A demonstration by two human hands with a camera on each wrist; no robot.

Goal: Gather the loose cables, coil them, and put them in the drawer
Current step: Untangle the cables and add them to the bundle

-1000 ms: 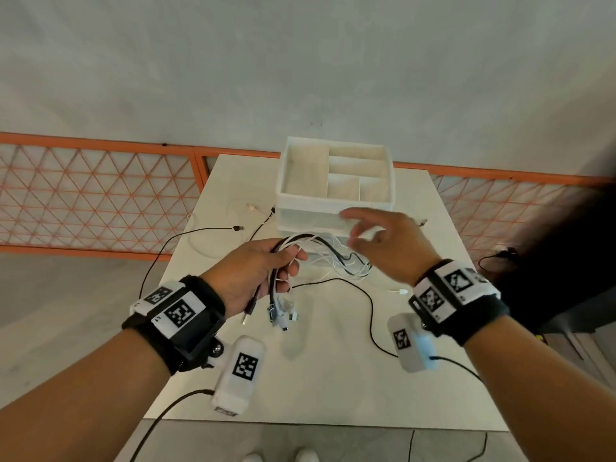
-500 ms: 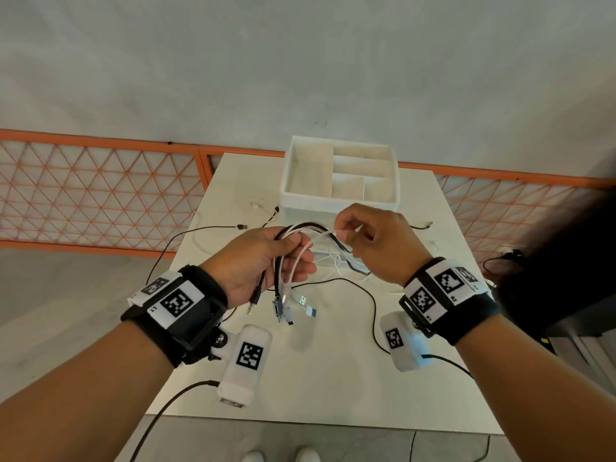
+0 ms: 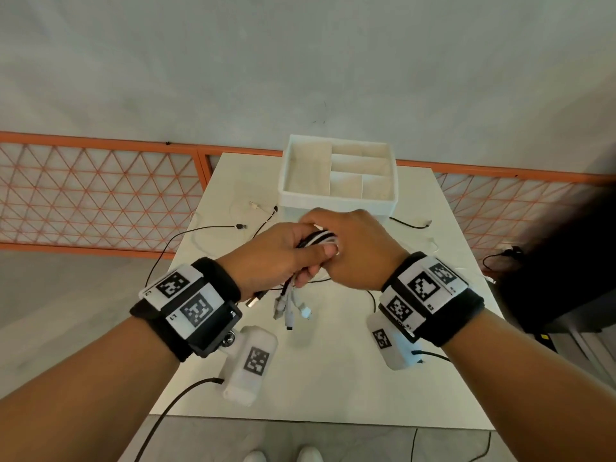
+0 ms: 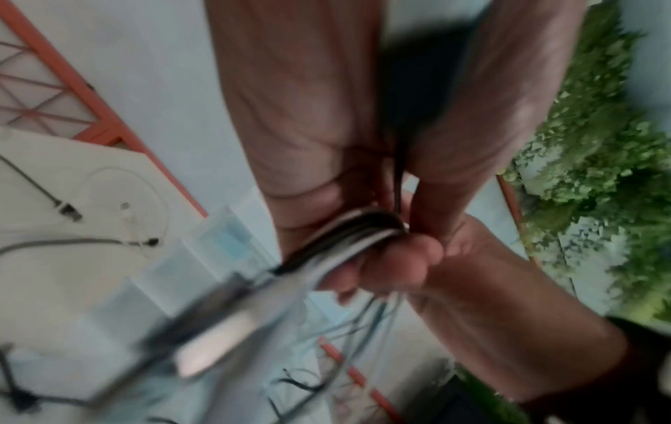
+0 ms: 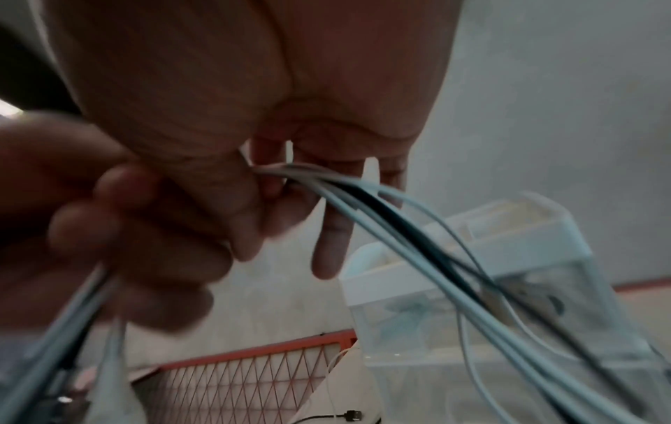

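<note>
My left hand (image 3: 283, 258) grips a bundle of white and black cables (image 3: 318, 240) above the table's middle; their plug ends (image 3: 288, 310) dangle below my fist. Pressed against it from the right, my right hand (image 3: 353, 248) holds the same bundle (image 5: 348, 189) between thumb and fingers, and the strands trail down toward the table. In the left wrist view the bundle (image 4: 348, 238) arcs across my curled fingers. The white drawer organizer (image 3: 336, 203) stands just behind the hands, open on top, with its compartments bare.
Loose cables lie on the white table (image 3: 333, 378): a black one (image 3: 200, 230) and a white one (image 3: 253, 205) at the left, another black one (image 3: 411, 224) at the right. An orange lattice fence (image 3: 100, 195) runs behind the table.
My right hand has moved left and closed onto the bundle beside my left hand. Both hands have risen a little toward the organizer.
</note>
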